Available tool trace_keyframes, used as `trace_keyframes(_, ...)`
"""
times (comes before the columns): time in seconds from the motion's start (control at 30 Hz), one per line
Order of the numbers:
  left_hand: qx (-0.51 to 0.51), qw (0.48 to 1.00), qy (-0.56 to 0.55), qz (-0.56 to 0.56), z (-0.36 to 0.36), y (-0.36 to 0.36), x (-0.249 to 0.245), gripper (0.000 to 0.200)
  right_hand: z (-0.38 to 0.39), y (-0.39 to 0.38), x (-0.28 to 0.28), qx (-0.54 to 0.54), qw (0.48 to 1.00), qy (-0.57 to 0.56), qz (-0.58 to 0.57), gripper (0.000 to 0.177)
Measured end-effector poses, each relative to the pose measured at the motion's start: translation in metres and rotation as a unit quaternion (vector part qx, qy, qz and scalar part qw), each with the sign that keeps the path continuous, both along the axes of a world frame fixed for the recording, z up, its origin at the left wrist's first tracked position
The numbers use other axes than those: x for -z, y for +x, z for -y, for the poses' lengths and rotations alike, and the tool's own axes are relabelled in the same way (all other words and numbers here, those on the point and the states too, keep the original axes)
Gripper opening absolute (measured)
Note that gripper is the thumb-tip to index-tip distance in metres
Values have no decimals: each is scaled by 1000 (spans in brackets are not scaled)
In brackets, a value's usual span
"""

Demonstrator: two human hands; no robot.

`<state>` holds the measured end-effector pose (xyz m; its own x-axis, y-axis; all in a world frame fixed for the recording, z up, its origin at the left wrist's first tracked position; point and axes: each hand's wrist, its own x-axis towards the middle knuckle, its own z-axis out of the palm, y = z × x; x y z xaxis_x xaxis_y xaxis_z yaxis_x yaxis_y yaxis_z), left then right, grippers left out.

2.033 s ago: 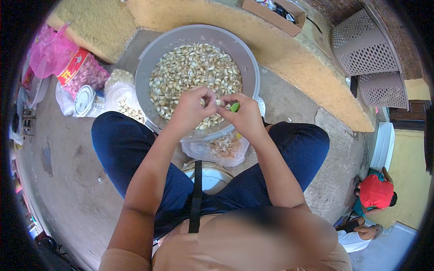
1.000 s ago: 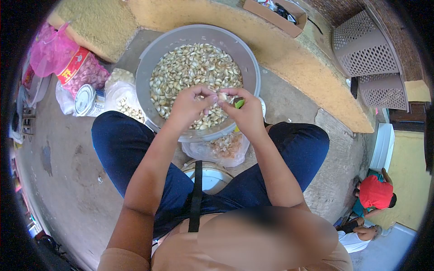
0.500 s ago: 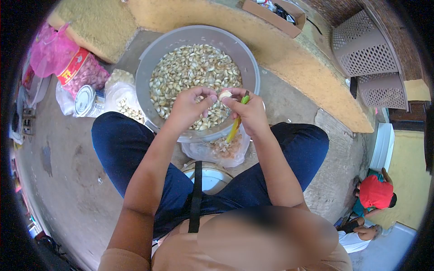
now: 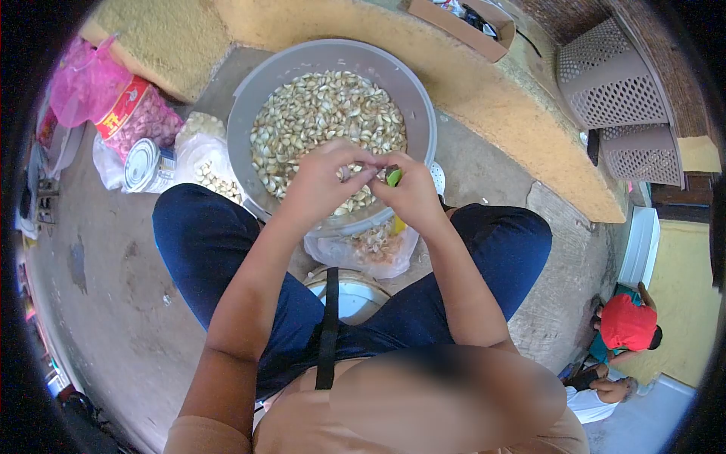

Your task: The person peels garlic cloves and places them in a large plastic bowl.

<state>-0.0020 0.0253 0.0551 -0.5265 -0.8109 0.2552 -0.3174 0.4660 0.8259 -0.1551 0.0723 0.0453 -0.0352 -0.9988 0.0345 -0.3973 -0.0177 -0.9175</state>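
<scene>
Over the near half of a large grey tub [image 4: 240,113], my two hands meet at the fingertips. My right hand [image 4: 412,193] is closed around a small knife [image 4: 393,178] with a green and yellow handle. Its blade end points in between the hands and is mostly hidden. Pinched against it, my left hand [image 4: 321,181] has its fingers closed at the spot where a garlic clove shows in the earlier frame; the fingers now cover most of it. Many garlic cloves [image 4: 325,113] fill the tub beneath, seemingly in water.
A clear bag of peelings [image 4: 378,253] lies between my knees, before a white bucket [image 4: 352,299]. At left are a bag of cloves [image 4: 215,178], a can [image 4: 141,166] and a pink net sack [image 4: 147,125]. A low yellow wall [image 4: 522,144] curves behind. Two people sit far right.
My left hand has moved right until its fingertips meet the right hand's. The right hand has turned the knife, so its green end tips inward and the clove is covered.
</scene>
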Motion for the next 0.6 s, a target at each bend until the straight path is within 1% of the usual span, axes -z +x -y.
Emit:
trace_keyframes(0.07,15,1000,-3,-3,0,1,1,15,-1,0,-2,-8,1000,5,-12,26)
trace_keyframes(0.17,29,999,-13,8,-1,2,1,14,-1,1,-1,-18,997,-27,-76,26)
trace_keyframes(0.27,35,999,-14,23,-1,2,2,12,-1,2,0,-25,995,-29,-95,26)
trace_keyframes(0.3,36,999,-12,28,-1,2,3,11,-1,2,-1,-22,995,-26,-91,25)
trace_keyframes(0.4,-11,999,-10,31,-2,0,3,9,-2,4,-4,-6,997,-7,-78,25)
trace_keyframes(0.5,-10,997,-76,17,3,-1,20,8,-3,7,-4,20,998,19,-60,24)
trace_keyframes(0.57,-21,1000,4,16,1,-4,25,7,-2,6,3,33,998,20,-47,23)
trace_keyframes(0.6,-26,999,44,15,0,-6,23,6,-1,6,2,44,998,50,-16,22)
